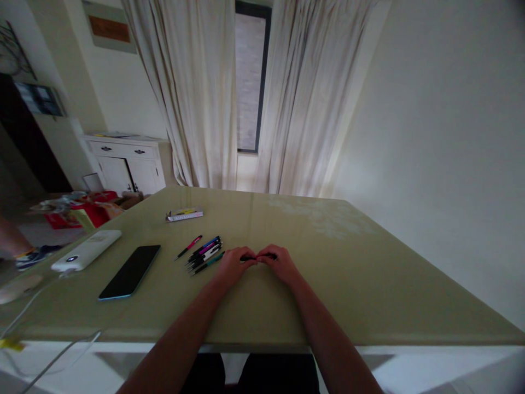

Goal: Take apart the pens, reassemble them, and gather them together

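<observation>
Centrally, left hand [234,265] and right hand [280,262], both curled, pinch an apparent pen [269,255]; a slackened grip could send it into neighbouring pens [210,253].

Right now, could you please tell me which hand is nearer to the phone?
Left. The left hand is right of the phone, with the pens between them; the right hand is farther right.
</observation>
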Demonstrator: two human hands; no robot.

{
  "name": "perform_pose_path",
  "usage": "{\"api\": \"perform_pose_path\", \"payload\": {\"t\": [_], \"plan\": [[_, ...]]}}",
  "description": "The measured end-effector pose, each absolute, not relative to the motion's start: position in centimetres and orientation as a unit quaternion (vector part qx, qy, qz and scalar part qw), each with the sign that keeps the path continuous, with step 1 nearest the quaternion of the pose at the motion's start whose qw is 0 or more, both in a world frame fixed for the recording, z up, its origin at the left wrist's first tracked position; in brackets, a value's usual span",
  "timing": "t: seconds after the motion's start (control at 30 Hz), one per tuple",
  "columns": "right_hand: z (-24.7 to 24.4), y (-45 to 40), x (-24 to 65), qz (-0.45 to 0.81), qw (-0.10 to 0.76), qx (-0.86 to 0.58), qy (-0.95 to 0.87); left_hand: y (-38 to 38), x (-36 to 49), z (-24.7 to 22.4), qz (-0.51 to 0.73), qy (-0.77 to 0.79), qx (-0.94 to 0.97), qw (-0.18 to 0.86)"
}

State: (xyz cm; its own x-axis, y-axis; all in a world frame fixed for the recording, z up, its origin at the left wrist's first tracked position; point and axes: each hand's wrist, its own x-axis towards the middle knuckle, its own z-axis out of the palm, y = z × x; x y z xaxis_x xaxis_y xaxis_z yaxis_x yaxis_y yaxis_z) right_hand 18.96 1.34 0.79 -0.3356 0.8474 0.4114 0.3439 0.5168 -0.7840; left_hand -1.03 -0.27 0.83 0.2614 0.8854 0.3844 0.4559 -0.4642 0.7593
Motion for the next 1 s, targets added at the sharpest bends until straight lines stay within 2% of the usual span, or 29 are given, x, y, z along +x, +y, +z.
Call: {"api": "perform_pose_path", "payload": {"t": [0.27,0.53,0.8,1.0], "plan": [[1.1,1.1,18.9,0.315,0.426,-0.389,-0.754,-0.6,-1.1,1.4,0.42,0.444,0.738,0.285],[1.1,1.0,18.6,0.314,0.444,-0.38,-0.748,-0.4,-1.3,1.3,0.425,0.453,0.697,0.357],[1.1,0.8,18.1,0.323,0.464,-0.383,-0.73,0.1,-1.4,1.7,0.429,0.453,0.699,0.349],[1.1,1.1,18.4,0.332,0.476,-0.393,-0.713,0.6,-1.7,1.2,0.452,0.422,0.666,0.418]]}}
